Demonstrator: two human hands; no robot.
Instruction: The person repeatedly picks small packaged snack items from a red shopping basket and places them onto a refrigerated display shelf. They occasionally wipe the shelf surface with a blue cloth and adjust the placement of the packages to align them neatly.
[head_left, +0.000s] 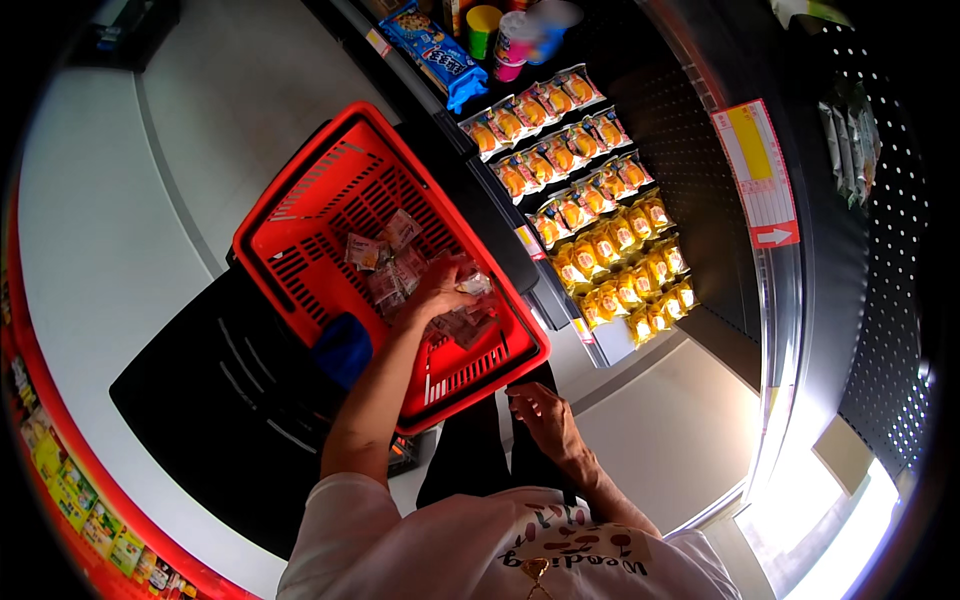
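My left hand (442, 289) reaches down into a red plastic shopping basket (274, 225). Its thumb and fingers close around a small clear-wrapped packet (477, 283) near the basket's right side. More small pink-and-clear snack packets (384, 283) lie loosely piled on the slotted basket floor, partly covered by that hand and forearm. Just outside the basket's near right corner is my right hand (546, 420), its fingers loosely curled and apart, with nothing visible in it. Something dark blue (343, 349) shows at the basket's left side, partly behind my left arm.
Right of the basket, a black shelf holds rows of orange-and-white wrapped snacks (559, 156) and yellow-wrapped snacks (622, 259). Farther back are a blue snack bag (439, 56) and several tubs (484, 31). A price-tag rail (754, 172) curves above. Black objects lie left of the basket.
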